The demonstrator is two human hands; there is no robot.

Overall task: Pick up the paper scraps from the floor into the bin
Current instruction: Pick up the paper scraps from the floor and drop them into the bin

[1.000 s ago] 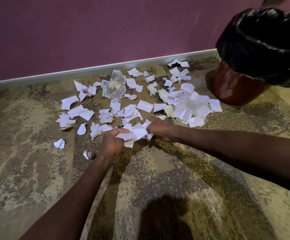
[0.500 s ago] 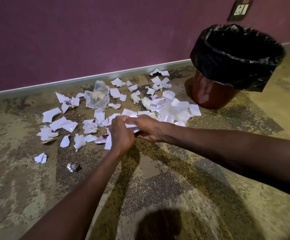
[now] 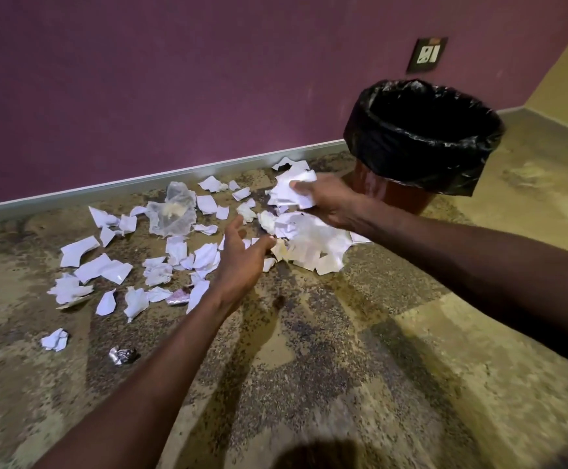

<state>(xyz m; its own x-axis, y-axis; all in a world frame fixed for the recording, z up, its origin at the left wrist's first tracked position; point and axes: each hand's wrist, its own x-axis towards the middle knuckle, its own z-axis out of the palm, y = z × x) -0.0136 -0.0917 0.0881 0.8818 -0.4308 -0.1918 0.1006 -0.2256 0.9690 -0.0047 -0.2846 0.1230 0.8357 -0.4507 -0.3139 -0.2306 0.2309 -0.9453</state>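
Note:
Several white paper scraps [image 3: 99, 267] lie scattered on the speckled floor [image 3: 309, 350] near the wall. My right hand [image 3: 331, 203] is raised above the floor and shut on a bunch of white scraps [image 3: 291, 191], just left of the bin. The bin [image 3: 407, 194] is red-brown, lined with a black bag [image 3: 421, 143], and its mouth stands open at the upper right. My left hand [image 3: 242, 258] hovers open over the middle of the scraps, fingers spread, holding nothing. A larger pile of scraps [image 3: 313, 245] lies under my right wrist.
A crumpled clear plastic bag [image 3: 174, 213] lies among the scraps near the skirting. A small foil wrapper [image 3: 121, 355] and a lone crumpled scrap [image 3: 55, 339] lie at the near left. A purple wall with a socket [image 3: 427, 55] stands behind.
My right hand has lifted a bunch of scraps from between both hands and moved it up and right toward the bin. My left hand has let go and opened. The view has shifted right.

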